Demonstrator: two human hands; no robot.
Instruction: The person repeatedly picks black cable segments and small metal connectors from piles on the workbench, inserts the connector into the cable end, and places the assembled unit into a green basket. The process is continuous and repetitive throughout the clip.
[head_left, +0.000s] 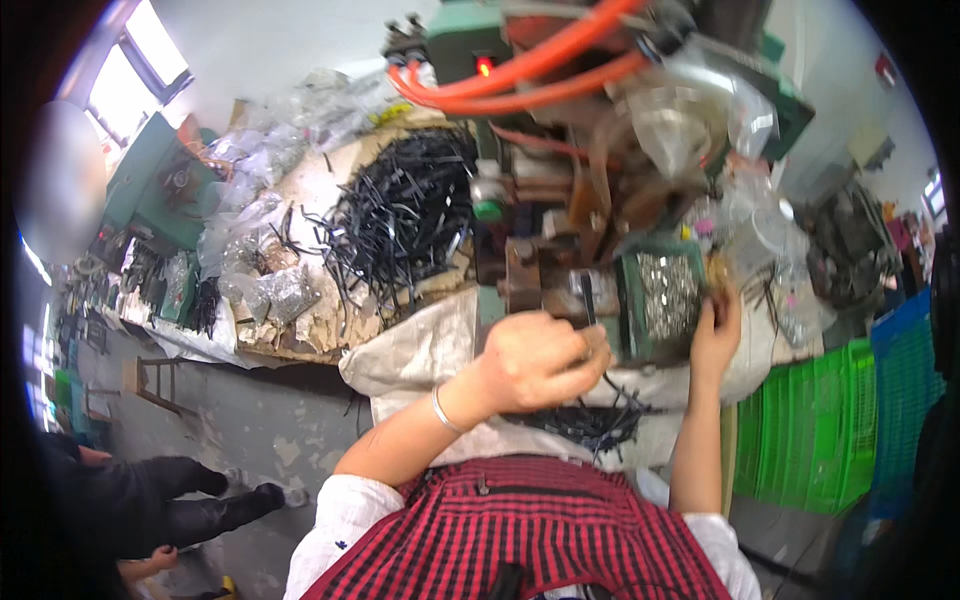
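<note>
My left hand [540, 362], with a bangle at the wrist, is closed in front of the machine. A thin black strip [588, 297] stands up from its pinched fingers. To the right is a green tray [629, 300] filled with small shiny metal pieces [668, 298]. My right hand [715, 335] is at the right side of this tray, thumb toward the metal pieces. Its fingertips are blurred beside something yellowish-brown, so I cannot tell whether they grip anything. More black strips [600, 422] lie just in front of me, below my left hand.
A green machine [462, 50] with orange hoses [520, 98] rises over the work spot. Left of it lies a large heap of black strips [405, 205] and clear plastic bags [275, 290]. Green crates [810, 430] stand at right. A person in dark clothes [150, 500] is at lower left.
</note>
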